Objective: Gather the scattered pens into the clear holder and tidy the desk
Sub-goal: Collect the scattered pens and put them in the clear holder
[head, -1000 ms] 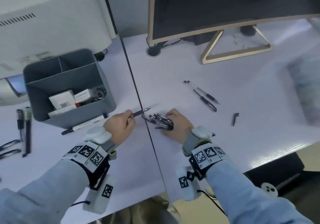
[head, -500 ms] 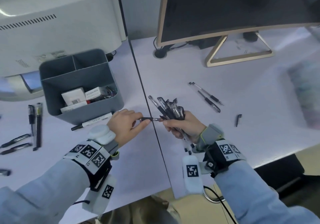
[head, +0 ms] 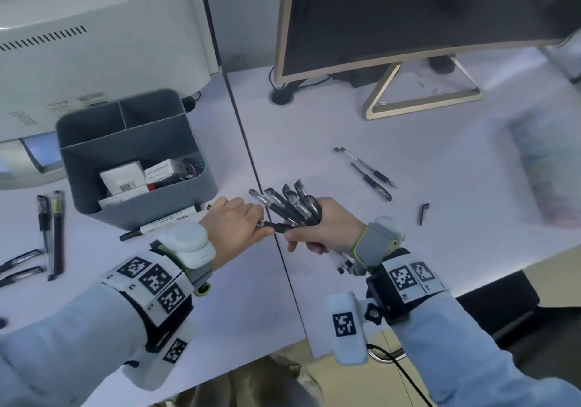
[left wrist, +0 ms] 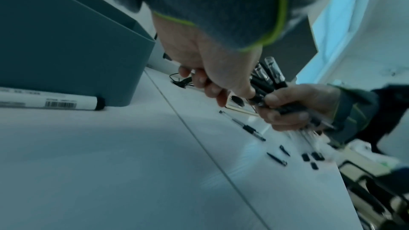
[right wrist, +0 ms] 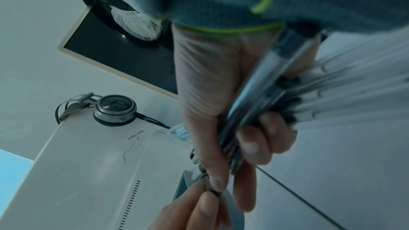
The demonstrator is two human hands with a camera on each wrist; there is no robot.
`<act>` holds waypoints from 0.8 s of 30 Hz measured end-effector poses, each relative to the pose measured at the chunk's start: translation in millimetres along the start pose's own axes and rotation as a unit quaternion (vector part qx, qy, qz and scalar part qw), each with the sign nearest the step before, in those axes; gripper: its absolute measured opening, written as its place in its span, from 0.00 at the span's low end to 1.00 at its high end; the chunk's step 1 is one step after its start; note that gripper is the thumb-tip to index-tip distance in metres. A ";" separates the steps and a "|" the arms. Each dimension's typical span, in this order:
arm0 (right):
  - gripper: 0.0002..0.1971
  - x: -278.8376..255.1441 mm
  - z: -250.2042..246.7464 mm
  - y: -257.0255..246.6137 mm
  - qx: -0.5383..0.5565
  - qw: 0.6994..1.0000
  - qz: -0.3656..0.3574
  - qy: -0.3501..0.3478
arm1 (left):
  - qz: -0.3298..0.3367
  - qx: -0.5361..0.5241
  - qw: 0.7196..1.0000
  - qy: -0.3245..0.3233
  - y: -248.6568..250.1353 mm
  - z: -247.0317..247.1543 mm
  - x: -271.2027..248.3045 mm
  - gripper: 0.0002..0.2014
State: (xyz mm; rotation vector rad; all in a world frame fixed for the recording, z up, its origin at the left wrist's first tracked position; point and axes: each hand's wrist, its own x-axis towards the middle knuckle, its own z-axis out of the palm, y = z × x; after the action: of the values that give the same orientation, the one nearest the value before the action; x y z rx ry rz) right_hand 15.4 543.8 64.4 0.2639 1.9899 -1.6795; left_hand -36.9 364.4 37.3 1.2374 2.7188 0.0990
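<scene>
Pens (head: 290, 207) fan from the right hand's (head: 327, 229) curled grip; the left hand (head: 234, 223) pinches another pen (head: 276, 226); centre-left, a grey organizer (head: 176, 201) holds small boxes (head: 124, 177).

head: looks down from high up at the desk (head: 408, 249) | wrists: very close, low, looking up along each hand | all see the pen bunch (head: 292, 207) (left wrist: 265, 83) (right wrist: 254, 111)

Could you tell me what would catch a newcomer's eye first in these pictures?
First, the fan of black pens gripped in the right hand over the desk's near edge, with the left hand pinching one more pen against it. Next, the grey organiser left of the hands, boxes inside. Loose pens lie further right.
</scene>
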 end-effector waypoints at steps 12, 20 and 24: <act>0.08 -7.9 5.2 15.1 -0.055 0.994 0.037 0.084 | -0.130 -0.223 0.956 -0.136 9.3 26.0 -43.9 0.12; 0.08 0.4 -65.5 39.3 -0.251 0.888 0.145 0.357 | -0.273 -0.402 0.873 -0.043 27.4 38.1 -65.1 0.13; 0.12 -0.5 -67.7 36.8 -0.324 0.877 0.139 0.325 | -0.260 -0.416 0.871 -0.037 37.6 31.9 -60.5 0.11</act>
State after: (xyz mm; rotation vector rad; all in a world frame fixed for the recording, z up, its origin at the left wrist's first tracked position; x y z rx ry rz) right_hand 15.3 616.7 39.6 0.8990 2.6973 -0.7016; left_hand 35.5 343.4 17.2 0.2493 2.3598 0.9944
